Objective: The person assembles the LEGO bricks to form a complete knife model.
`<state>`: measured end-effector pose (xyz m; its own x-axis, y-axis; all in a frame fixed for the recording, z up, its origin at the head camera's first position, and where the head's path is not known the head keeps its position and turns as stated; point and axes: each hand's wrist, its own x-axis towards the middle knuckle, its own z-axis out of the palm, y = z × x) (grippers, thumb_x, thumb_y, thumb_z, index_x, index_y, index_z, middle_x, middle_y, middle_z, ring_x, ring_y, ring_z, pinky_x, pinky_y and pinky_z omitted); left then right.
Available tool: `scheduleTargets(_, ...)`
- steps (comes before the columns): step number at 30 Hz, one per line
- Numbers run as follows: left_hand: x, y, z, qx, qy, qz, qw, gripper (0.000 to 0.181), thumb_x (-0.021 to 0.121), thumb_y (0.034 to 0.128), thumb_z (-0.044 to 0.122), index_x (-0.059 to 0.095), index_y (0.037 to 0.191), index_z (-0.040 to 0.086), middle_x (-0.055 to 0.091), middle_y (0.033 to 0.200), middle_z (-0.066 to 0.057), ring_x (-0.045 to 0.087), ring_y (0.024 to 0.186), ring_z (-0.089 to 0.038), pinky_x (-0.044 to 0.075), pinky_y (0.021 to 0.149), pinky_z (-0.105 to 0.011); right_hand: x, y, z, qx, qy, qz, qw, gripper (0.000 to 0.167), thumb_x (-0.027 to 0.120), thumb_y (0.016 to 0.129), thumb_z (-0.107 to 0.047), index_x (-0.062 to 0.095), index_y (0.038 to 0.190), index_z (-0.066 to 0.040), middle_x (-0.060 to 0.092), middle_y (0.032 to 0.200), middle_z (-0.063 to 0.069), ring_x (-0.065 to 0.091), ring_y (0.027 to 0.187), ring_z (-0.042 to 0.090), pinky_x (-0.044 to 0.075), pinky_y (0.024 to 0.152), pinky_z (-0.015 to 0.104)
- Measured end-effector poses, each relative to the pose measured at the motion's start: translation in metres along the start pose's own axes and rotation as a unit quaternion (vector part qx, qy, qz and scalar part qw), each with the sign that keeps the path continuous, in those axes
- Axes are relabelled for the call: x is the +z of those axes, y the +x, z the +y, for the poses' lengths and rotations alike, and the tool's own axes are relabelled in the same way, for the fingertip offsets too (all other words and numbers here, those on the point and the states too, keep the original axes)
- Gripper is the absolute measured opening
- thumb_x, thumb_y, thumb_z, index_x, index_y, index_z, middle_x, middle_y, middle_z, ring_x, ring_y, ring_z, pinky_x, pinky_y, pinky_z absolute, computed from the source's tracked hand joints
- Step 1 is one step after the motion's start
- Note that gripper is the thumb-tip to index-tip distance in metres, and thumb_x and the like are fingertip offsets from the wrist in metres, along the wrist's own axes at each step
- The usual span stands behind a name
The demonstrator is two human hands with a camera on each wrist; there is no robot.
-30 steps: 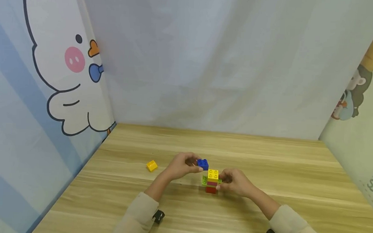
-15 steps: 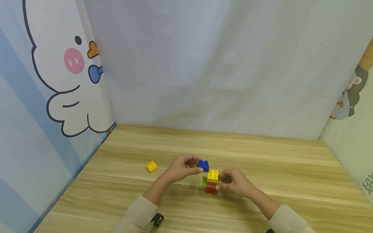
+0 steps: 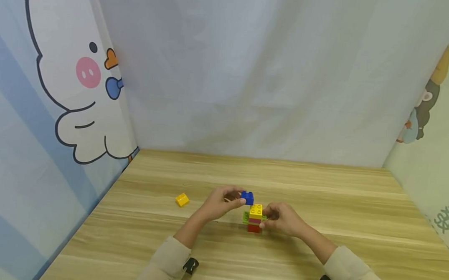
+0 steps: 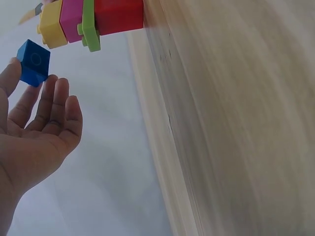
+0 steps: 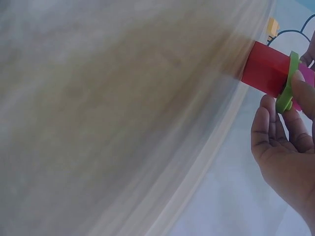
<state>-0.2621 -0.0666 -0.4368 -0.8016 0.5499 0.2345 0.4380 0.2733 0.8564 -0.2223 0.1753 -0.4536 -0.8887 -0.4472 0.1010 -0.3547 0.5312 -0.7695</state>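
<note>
Between thumb and fingertips my left hand (image 3: 221, 202) pinches a blue building block (image 3: 247, 198), tilted and just above and left of a small block stack. The stack stands on the table: a red block (image 4: 118, 15) at the bottom, a thin green plate (image 4: 89, 27), a magenta block (image 4: 72, 19) and a yellow block (image 3: 256, 210) on top. In the left wrist view the blue block is apart from the yellow one. My right hand (image 3: 285, 220) holds the stack from the right; the right wrist view has its thumb and a finger at the green plate (image 5: 288, 88).
Another yellow block (image 3: 182, 199) lies on the wooden table (image 3: 320, 194) to the left of the stack. A pale curtain (image 3: 256, 95) hangs behind the table's far edge, with printed cloth walls on both sides.
My left hand has moved slightly right with the blue block, which is now tilted more and nearer the top of the stack. The right hand and stack have stayed in place.
</note>
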Motion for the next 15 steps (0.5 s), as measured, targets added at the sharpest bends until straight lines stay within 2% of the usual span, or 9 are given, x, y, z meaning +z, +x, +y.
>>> scheduleTargets(3, 0.001, -0.002, 0.006, -0.001, 0.006, -0.002, 1.0, 0.034, 0.061, 0.092, 0.024, 0.06, 0.12, 0.006, 0.063, 0.099, -0.005, 0.058, 0.086, -0.017, 0.049, 0.071, -0.03, -0.001, 0.0, 0.0, 0.0, 0.003, 0.0, 1.0, 0.022, 0.075, 0.079, -0.014, 0.064, 0.092, 0.001, 0.064, 0.085, 0.003, 0.058, 0.071, 0.016, 0.05, 0.062, 0.027)
scheduleTargets(9, 0.001, -0.011, 0.037, -0.003, -0.003, 0.004, 1.0, 0.032, 0.059, 0.0922, 0.014, 0.058, 0.121, -0.001, 0.062, 0.101, -0.013, 0.058, 0.09, -0.026, 0.05, 0.073, -0.034, -0.001, 0.001, 0.0, 0.004, 0.015, -0.002, 0.9999, 0.023, 0.075, 0.079, -0.013, 0.064, 0.093, 0.002, 0.065, 0.086, 0.004, 0.059, 0.072, 0.017, 0.051, 0.064, 0.027)
scheduleTargets(12, 0.005, -0.008, 0.028, -0.007, -0.01, 0.007, 0.9999, 0.032, 0.061, 0.0911, 0.017, 0.06, 0.12, 0.003, 0.063, 0.1, -0.008, 0.059, 0.089, -0.022, 0.05, 0.072, -0.033, -0.001, 0.001, 0.0, 0.001, 0.015, -0.001, 0.9999, 0.023, 0.075, 0.078, -0.011, 0.064, 0.093, 0.002, 0.065, 0.085, 0.004, 0.06, 0.072, 0.017, 0.051, 0.063, 0.027)
scheduleTargets(15, 0.008, -0.009, 0.03, -0.007, -0.02, 0.009, 0.9997, 0.031, 0.062, 0.0899, 0.015, 0.06, 0.118, 0.001, 0.063, 0.099, -0.007, 0.059, 0.087, -0.021, 0.05, 0.071, -0.03, -0.001, 0.0, -0.001, -0.007, 0.011, 0.001, 0.9999, 0.022, 0.075, 0.077, -0.008, 0.064, 0.093, 0.004, 0.065, 0.084, 0.006, 0.06, 0.071, 0.017, 0.051, 0.063, 0.026)
